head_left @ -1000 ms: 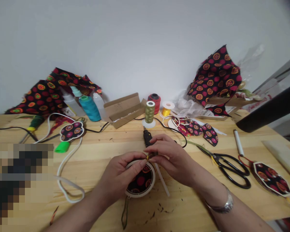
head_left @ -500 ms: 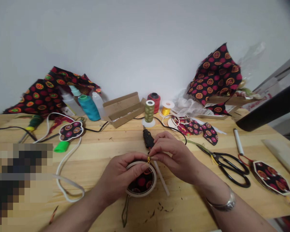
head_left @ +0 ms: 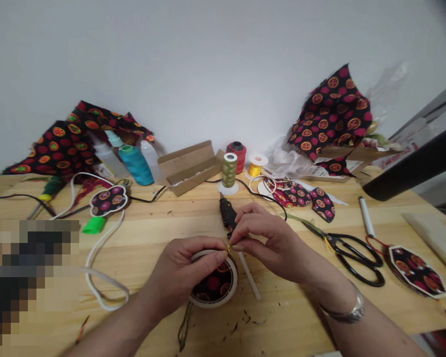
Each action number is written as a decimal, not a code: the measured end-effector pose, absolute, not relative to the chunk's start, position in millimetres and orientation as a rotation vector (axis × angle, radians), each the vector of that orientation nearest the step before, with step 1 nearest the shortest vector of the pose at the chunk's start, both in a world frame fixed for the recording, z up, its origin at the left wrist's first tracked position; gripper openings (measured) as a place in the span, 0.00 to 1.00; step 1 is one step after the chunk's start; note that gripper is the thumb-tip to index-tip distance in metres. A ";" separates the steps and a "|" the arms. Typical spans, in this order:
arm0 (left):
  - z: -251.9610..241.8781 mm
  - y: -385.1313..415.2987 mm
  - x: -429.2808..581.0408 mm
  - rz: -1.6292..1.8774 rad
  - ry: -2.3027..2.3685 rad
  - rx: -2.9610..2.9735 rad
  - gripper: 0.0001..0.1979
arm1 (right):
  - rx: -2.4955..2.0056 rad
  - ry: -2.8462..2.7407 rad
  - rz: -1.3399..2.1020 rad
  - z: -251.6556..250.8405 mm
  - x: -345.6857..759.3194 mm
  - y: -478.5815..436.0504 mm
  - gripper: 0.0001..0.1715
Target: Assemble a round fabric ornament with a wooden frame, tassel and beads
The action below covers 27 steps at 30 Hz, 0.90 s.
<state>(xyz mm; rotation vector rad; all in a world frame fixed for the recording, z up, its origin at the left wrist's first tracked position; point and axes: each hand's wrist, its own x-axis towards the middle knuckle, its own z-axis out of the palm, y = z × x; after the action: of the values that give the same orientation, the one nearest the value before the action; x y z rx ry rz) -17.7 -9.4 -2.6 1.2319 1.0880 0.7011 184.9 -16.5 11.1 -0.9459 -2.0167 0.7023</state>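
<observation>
My left hand [head_left: 186,272] grips a round white-rimmed disc covered in black fabric with red dots [head_left: 213,286], held just above the wooden table [head_left: 156,238]. A dark green cord [head_left: 184,331] hangs from the disc's lower edge. My right hand [head_left: 269,238] pinches a small yellow knot or bead [head_left: 228,247] at the disc's top edge, and my left thumb and forefinger meet it there. A black hot glue gun [head_left: 227,214] lies just behind my hands, and a white glue stick [head_left: 250,275] lies under my right hand.
Black scissors [head_left: 351,255] lie to the right beside a white pen [head_left: 365,217] and an octagonal fabric piece [head_left: 416,271]. Thread spools [head_left: 229,171], bottles [head_left: 134,163], a cardboard box [head_left: 188,166] and patterned fabric [head_left: 330,116] line the back. A white cable [head_left: 100,267] loops at left.
The disc has sunk a little lower and nearer to me. Both hands stay pinched at the yellow bit on its top edge, with the right hand shifted slightly.
</observation>
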 end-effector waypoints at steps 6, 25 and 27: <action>-2.4 -9.6 -18.5 0.664 1.093 1.277 0.07 | -0.959 -2.027 0.732 12.2 185.3 -17.5 0.06; 1.9 -6.0 -20.6 0.530 0.982 1.428 0.08 | -0.901 -2.298 0.071 11.4 183.3 -19.6 0.13; 3.6 -6.0 -20.6 0.529 1.003 1.454 0.09 | -0.902 -2.293 0.104 11.0 184.0 -18.3 0.12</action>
<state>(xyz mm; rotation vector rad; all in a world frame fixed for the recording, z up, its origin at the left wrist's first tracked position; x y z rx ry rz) -20.6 -6.0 3.6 1.4541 1.0027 0.5294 184.0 -18.3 11.0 -0.9023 -2.2933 0.1037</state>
